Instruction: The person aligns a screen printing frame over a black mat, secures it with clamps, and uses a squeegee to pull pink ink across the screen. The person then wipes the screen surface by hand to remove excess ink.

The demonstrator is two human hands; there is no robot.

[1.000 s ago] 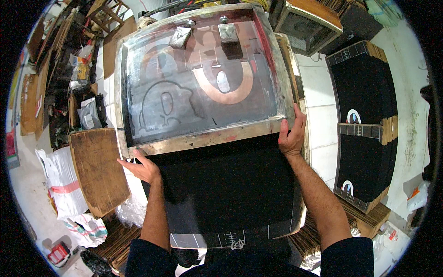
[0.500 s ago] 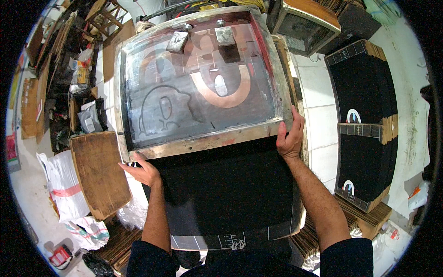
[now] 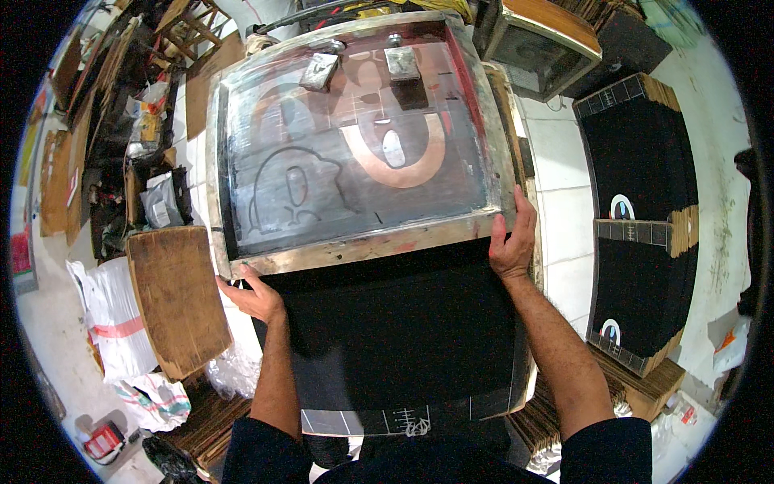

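Note:
A screen printing frame with a worn wooden rim spans the middle. Through its translucent mesh show a curved pink shape and dark cartoon-like outlines. At its near left corner my left hand grips the rim, thumb on top and fingers at the outer edge. My right hand clasps the near right corner, its thumb on the near rim and fingers along the side. Two metal blocks rest at the frame's far end. Under and in front of it lies black fabric on a board with a white-ruled near edge.
To the right are boards covered in black fabric, with small printed white rings. A brown wooden board and white plastic bags stand at left. Stacked cardboard lies low left, and a wood-topped box sits far right.
The whole view has shifted slightly, so things sit a little further right in the picture. Both hands keep their places at the frame's corners.

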